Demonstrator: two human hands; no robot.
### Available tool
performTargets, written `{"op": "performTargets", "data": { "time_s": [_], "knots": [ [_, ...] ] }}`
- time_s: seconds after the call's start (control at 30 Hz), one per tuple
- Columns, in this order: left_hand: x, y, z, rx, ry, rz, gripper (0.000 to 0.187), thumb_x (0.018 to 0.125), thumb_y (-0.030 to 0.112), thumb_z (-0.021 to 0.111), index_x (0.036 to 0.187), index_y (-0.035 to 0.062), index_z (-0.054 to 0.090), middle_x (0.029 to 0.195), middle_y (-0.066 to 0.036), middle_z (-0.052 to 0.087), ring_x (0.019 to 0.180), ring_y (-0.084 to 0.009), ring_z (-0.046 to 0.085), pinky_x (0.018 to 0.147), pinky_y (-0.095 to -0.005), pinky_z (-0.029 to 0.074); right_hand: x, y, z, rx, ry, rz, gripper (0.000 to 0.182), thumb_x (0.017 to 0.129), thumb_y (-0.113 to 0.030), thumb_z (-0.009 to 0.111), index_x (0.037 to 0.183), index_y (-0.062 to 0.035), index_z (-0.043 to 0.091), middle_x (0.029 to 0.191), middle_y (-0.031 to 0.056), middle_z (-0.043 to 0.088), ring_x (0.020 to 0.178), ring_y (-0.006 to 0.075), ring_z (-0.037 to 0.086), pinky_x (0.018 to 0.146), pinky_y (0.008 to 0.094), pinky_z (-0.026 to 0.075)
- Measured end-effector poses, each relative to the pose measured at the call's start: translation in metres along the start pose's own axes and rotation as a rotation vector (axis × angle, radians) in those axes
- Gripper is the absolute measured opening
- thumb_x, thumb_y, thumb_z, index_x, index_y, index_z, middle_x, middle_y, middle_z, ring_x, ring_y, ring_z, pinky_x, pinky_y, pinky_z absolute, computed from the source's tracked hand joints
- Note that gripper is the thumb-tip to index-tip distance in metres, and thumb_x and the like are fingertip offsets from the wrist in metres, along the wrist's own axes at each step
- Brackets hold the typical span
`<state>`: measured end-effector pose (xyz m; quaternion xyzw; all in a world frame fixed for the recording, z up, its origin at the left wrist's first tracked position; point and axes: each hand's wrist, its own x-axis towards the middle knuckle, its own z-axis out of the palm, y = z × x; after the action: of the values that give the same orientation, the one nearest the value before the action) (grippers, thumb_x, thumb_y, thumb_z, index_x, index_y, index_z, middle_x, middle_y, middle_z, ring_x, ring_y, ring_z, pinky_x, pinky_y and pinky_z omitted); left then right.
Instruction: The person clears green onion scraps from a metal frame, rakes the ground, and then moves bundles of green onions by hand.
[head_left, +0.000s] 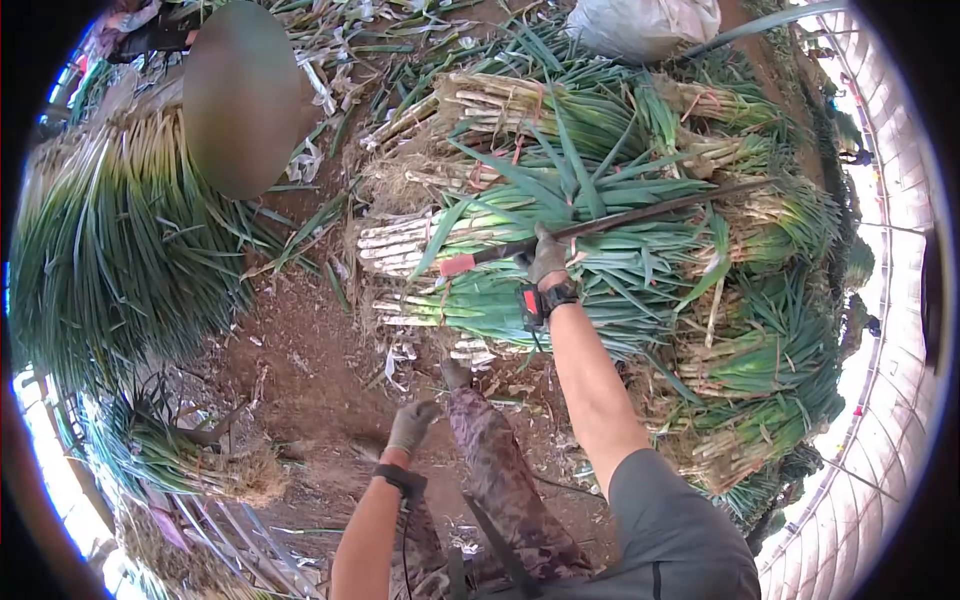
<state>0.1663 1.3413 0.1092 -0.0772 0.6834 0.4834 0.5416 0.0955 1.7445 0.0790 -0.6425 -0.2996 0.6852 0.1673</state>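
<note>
My right hand [547, 258], in a grey glove, is wrapped round a long dark pole [640, 213] with a pink end [457, 265]. The pole lies slantwise above tied bundles of long green onions [600, 270], whose white stalks point left and green leaves point right. My left hand [410, 428], also gloved, hangs lower left over the bare soil, near my leg. Its fingers look curled in, with nothing visible in them. Loose green leaves [570, 185] lie across the bundles just beyond my right hand.
A large heap of green onions [120, 240] stands at left, beside a blurred oval. More bundles [750, 360] line the right side by the plastic sheeting [880, 400]. A white sack [645, 25] sits at the top. A smaller bunch [190, 450] lies lower left by metal bars [240, 545].
</note>
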Motion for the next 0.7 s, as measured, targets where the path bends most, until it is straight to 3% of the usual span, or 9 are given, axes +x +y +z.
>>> {"op": "performTargets", "data": {
  "time_s": [0.17, 0.23, 0.33, 0.4, 0.47, 0.5, 0.57, 0.63, 0.7],
  "knots": [
    [0.047, -0.018, 0.006, 0.101, -0.032, 0.000, 0.022, 0.091, 0.022, 0.066, 0.107, 0.0069, 0.067, 0.081, 0.006, 0.062, 0.059, -0.0021, 0.042, 0.050, -0.0207, 0.032, -0.006, -0.065, 0.036, 0.149, -0.460, -0.157, 0.014, 0.088, -0.018, 0.067, 0.097, -0.0099, 0.059, 0.085, 0.0027, 0.063, 0.074, 0.0194, 0.065, 0.064, 0.0317, 0.052],
    [0.080, 0.021, 0.000, 0.019, 0.021, 0.084, 0.025, 0.092, 0.022, 0.065, 0.110, 0.0047, 0.065, 0.086, 0.002, 0.064, 0.068, -0.0059, 0.051, 0.057, -0.0243, 0.041, -0.049, -0.128, 0.055, -0.177, -0.680, -0.371, 0.029, 0.087, -0.026, 0.070, 0.110, -0.0086, 0.062, 0.106, 0.0057, 0.065, 0.091, 0.0208, 0.067, 0.083, 0.0390, 0.053],
    [0.163, 0.047, -0.012, 0.231, 0.013, 0.153, 0.048, 0.093, 0.020, 0.063, 0.131, -0.0060, 0.049, 0.123, -0.014, 0.061, 0.111, -0.0186, 0.057, 0.096, -0.0308, 0.045, 0.015, -0.149, 0.023, -0.833, -0.443, -0.856, 0.038, 0.088, -0.031, 0.066, 0.115, -0.0041, 0.063, 0.110, 0.0112, 0.066, 0.089, 0.0293, 0.067, 0.082, 0.0373, 0.052],
    [0.193, 0.084, -0.008, 0.145, -0.010, 0.270, 0.065, 0.093, 0.017, 0.064, 0.144, -0.0063, 0.032, 0.144, -0.020, 0.045, 0.131, -0.0224, 0.045, 0.107, -0.0321, 0.036, 0.002, -0.142, -0.017, -0.968, -0.206, -0.665, 0.042, 0.088, -0.031, 0.064, 0.118, -0.0008, 0.061, 0.112, 0.0177, 0.065, 0.095, 0.0361, 0.064, 0.085, 0.0385, 0.051],
    [0.247, 0.082, -0.003, 0.154, 0.131, 0.307, 0.055, 0.091, 0.016, 0.064, 0.137, -0.0013, 0.039, 0.132, -0.020, 0.054, 0.116, -0.0250, 0.054, 0.095, -0.0324, 0.044, 0.002, -0.110, -0.070, -1.279, 0.003, -0.782, 0.048, 0.088, -0.030, 0.064, 0.123, 0.0018, 0.056, 0.116, 0.0229, 0.063, 0.105, 0.0393, 0.060, 0.090, 0.0400, 0.049],
    [0.249, 0.113, 0.003, -0.042, 0.087, 0.179, 0.050, 0.090, 0.016, 0.066, 0.130, -0.0009, 0.039, 0.115, -0.016, 0.057, 0.089, -0.0190, 0.055, 0.070, -0.0317, 0.048, 0.004, -0.089, -0.091, -1.365, 0.089, -0.904, 0.050, 0.088, -0.031, 0.064, 0.125, 0.0028, 0.054, 0.118, 0.0242, 0.062, 0.109, 0.0396, 0.058, 0.092, 0.0408, 0.047],
    [0.288, 0.121, 0.007, -0.142, 0.078, 0.156, 0.045, 0.087, 0.012, 0.070, 0.116, 0.0001, 0.038, 0.095, -0.011, 0.054, 0.069, -0.0126, 0.043, 0.049, -0.0310, 0.038, -0.003, -0.070, -0.093, -1.334, 0.092, -0.865, 0.054, 0.088, -0.031, 0.064, 0.127, 0.0034, 0.051, 0.120, 0.0258, 0.060, 0.112, 0.0400, 0.057, 0.093, 0.0412, 0.047],
    [0.319, 0.121, 0.018, -0.193, 0.147, 0.125, 0.044, 0.084, 0.008, 0.071, 0.113, -0.0001, 0.038, 0.089, -0.010, 0.055, 0.066, -0.0132, 0.043, 0.049, -0.0320, 0.038, 0.013, -0.051, -0.090, -1.392, 0.150, -1.079, 0.058, 0.086, -0.032, 0.066, 0.128, 0.0044, 0.049, 0.117, 0.0286, 0.061, 0.111, 0.0403, 0.058, 0.092, 0.0440, 0.047],
    [0.367, 0.080, 0.027, -0.097, 0.301, 0.219, 0.044, 0.082, 0.016, 0.074, 0.109, -0.0018, 0.045, 0.087, -0.016, 0.061, 0.068, -0.0240, 0.057, 0.058, -0.0383, 0.046, 0.022, -0.053, -0.074, -1.483, 0.217, -0.894, 0.057, 0.086, -0.032, 0.066, 0.126, 0.0046, 0.050, 0.112, 0.0291, 0.062, 0.107, 0.0410, 0.060, 0.090, 0.0453, 0.048]
  ]
}}
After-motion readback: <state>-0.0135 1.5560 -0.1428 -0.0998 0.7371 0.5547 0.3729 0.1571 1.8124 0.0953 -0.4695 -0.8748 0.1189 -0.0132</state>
